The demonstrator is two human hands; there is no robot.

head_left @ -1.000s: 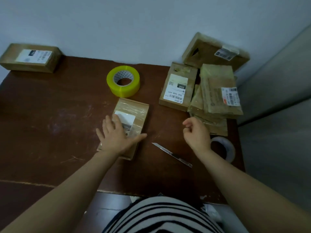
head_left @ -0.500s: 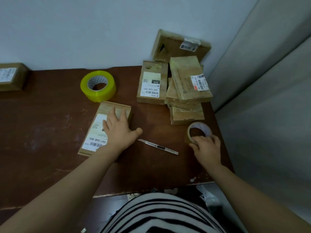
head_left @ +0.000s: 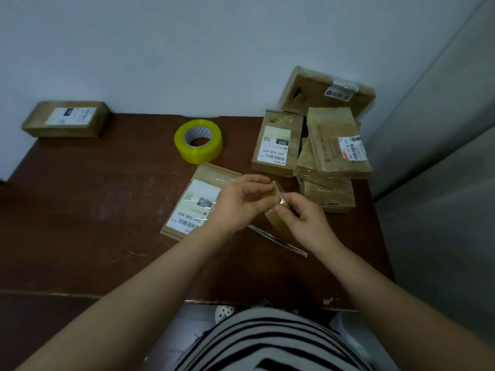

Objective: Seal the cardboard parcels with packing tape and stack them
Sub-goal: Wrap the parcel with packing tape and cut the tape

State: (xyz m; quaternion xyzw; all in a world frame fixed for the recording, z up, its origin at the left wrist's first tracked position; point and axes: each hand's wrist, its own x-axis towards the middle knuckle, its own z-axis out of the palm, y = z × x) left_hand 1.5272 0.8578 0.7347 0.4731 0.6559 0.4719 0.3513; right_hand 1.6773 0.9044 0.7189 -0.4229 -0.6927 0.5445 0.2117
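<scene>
1. Spreading beneath the grip, a dark brown table carries the whole job, its near edge meeting a person's striped shirt.
2. A stack of parcels sits just right of the grip and beyond it, taped boxes piled unevenly, with a barcode label on the top one.
3. A leaning parcel stands tilted against the wall, behind that stack and well beyond the grip.
4. A flat parcel, label up, lies on the table directly left of the grip and partly behind the left hand; clear tape shines across its top.
5. A labelled parcel lies beyond the grip, just beside the stack's left side.
6. A far parcel rests at the table's back-left corner, well apart from the grip.
7. A yellow tape roll lies flat beyond and left of the grip, just past the flat parcel's far edge.
8. The left hand and right hand meet above the table, both gripping a small tape roll raised between them: left fingers curl around it, right thumb and fingers pinch its rim.
9. A knife lies on the table, nearer the person than the grip, slanting under the right wrist.
</scene>
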